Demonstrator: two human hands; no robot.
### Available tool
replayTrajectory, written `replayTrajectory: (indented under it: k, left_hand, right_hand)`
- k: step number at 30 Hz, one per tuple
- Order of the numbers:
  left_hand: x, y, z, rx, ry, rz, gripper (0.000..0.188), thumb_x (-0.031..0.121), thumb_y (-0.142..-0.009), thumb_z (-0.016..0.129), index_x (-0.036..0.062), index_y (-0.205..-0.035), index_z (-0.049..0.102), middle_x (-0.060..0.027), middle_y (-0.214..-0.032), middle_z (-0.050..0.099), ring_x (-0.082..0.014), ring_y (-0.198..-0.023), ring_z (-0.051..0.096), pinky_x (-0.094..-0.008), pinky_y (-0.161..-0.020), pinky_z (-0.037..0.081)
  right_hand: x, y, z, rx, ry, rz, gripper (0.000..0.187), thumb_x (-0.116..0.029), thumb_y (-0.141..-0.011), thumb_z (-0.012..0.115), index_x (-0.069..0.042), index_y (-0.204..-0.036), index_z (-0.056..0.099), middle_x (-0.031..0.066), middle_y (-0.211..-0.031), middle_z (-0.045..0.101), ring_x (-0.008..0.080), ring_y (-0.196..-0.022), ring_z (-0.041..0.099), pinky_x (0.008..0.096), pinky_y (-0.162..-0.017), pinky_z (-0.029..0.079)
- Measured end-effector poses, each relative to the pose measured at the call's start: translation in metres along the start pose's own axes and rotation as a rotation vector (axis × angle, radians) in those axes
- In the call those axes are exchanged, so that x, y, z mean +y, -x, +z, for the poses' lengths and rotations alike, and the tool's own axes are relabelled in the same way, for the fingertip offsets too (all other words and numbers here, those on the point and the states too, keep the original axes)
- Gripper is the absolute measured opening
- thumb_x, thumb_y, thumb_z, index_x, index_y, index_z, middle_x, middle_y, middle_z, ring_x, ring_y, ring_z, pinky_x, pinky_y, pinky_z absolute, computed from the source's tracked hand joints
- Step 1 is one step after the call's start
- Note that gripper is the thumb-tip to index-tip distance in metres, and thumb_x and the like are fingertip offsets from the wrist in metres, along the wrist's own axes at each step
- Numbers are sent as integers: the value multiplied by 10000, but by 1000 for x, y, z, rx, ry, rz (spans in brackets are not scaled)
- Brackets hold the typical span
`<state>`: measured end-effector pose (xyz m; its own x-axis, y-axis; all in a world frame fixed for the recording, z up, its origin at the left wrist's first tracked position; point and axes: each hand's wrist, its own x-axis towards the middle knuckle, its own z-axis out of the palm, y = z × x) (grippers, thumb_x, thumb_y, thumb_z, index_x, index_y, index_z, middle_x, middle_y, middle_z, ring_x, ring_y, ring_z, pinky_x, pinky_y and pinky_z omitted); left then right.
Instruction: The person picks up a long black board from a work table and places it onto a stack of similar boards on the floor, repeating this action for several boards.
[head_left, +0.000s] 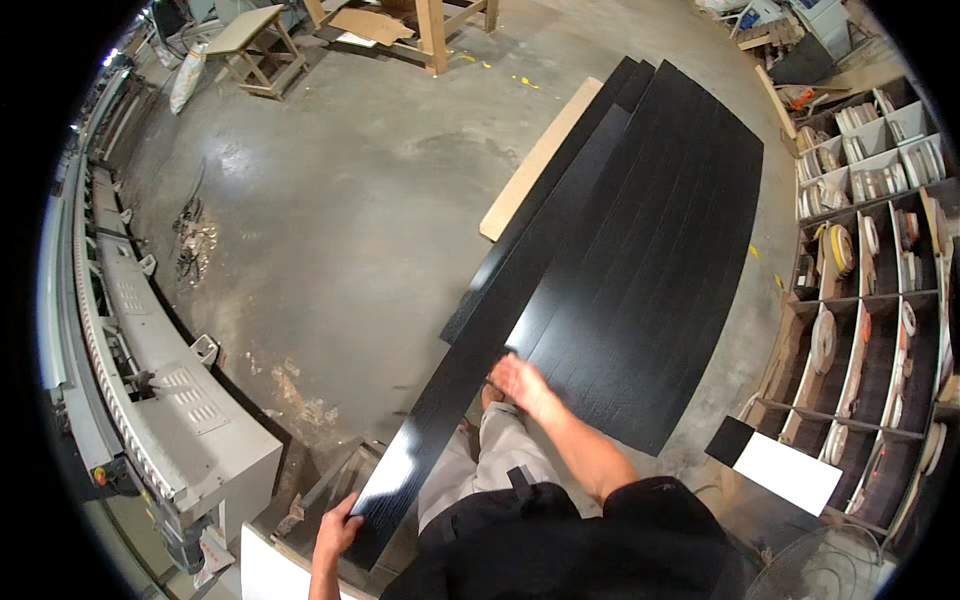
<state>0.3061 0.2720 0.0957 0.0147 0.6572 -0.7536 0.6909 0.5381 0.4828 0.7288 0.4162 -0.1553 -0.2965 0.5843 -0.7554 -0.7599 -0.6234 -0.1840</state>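
Observation:
A long, narrow black board (456, 402) runs diagonally in front of me, its near end glossy with reflected light. My left hand (338, 527) grips the left edge of that near end, thumb on top and the other fingers partly hidden. Along the board's right edge, close to its middle, is my right hand (520, 383), slightly blurred, with fingers extended toward the edge; whether they touch it is unclear. Beyond lies a wide stack of black panels (640, 250) with grooved lines, which the narrow board's far part overlaps. Another narrow black board (490, 283) lies along the left side.
A pale board (540, 160) shows beside the stack. At left stands a long grey machine (190, 420). Shelving (850, 300) with rolls of edge banding lines the right side, near a white panel (790, 473). A wooden stool (250, 40) and a wooden frame table (432, 35) stand far off.

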Motion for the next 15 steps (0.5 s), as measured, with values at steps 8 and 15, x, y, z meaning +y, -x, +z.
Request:
replayTrajectory:
  k: [8,15]
  left_hand:
    - [53,-220,75,-148,-27,398,557,103,-769,606,26,-1291,427,-232,-1173,549,-340,-1133,515,-366,-940,406]
    - [89,-210,90,-24,-30,268,326,243,-804,589,-33,-970,539,-251,-904,602,-411,-886,568,-413,-760,453]
  right_hand:
    - [109,100,-53,576,490,194,200,-230,-911,528,-44,-976,561,85,-921,644,185,-778,626,328,-664,509]
    - [67,49,-9,396,274,-46,346,-377,-922,493,-52,-1029,543,103,-963,627,194,-779,609,352,-696,513]
